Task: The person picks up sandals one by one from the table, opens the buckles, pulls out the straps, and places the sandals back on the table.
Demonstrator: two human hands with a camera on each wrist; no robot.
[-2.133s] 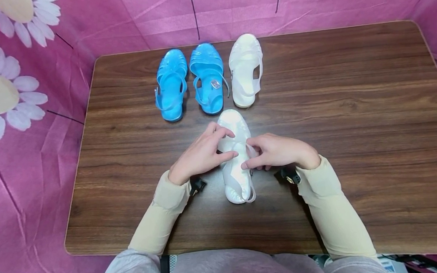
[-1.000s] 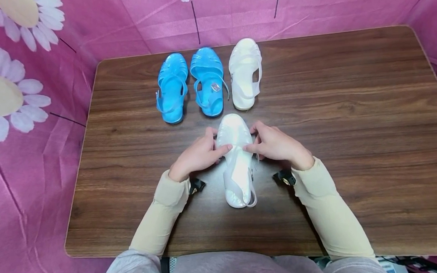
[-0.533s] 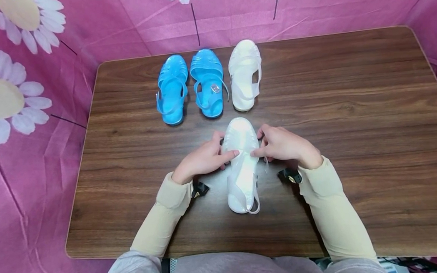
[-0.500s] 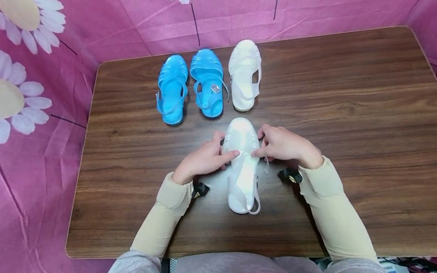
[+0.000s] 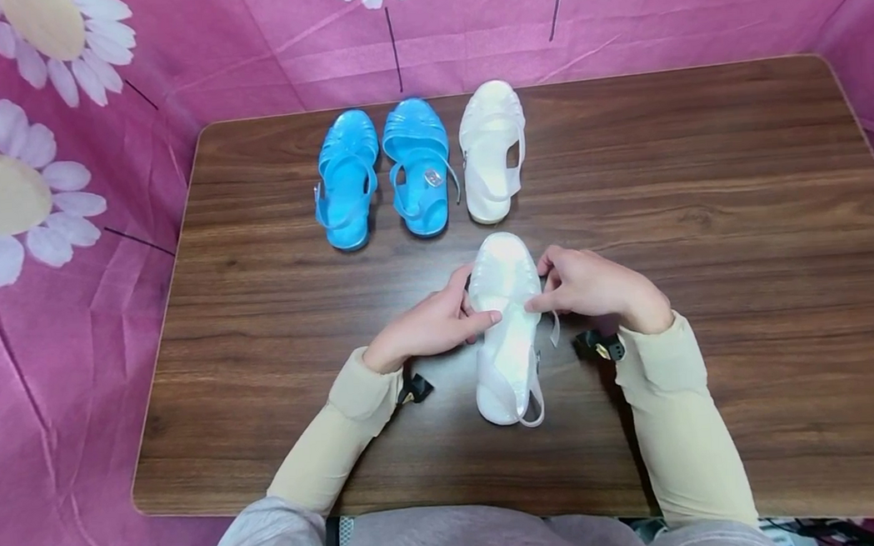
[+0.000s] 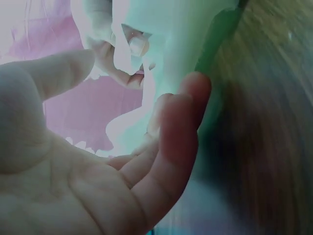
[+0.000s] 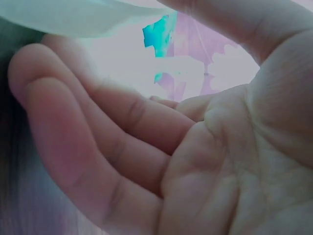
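In the head view a white sandal (image 5: 512, 343) points toe-first away from me, in front of my body, its heel strap looping out at the near right. My left hand (image 5: 435, 316) grips its left side, thumb over the upper. From the opposite side my right hand (image 5: 595, 284) holds it, thumb on the strap edge and the other fingers curled beside it. A loose strap end (image 5: 556, 328) hangs by the right fingers. In the left wrist view curled fingers (image 6: 176, 132) meet the sandal's edge. The right wrist view shows fingers (image 7: 63, 132) bent below the pale sandal (image 7: 83, 19).
Along the far side of the wooden table (image 5: 708, 290) stand a blue sandal (image 5: 347, 182), a second blue sandal (image 5: 417, 170) with a round silvery sticker, and another white sandal (image 5: 491, 153). Pink cloth (image 5: 468, 37) with daisies hangs behind and at the sides.
Both hands have shifted from over the sandal's middle to its two sides near the front. Since then hands and sandal have moved right together. The three back sandals stay put.
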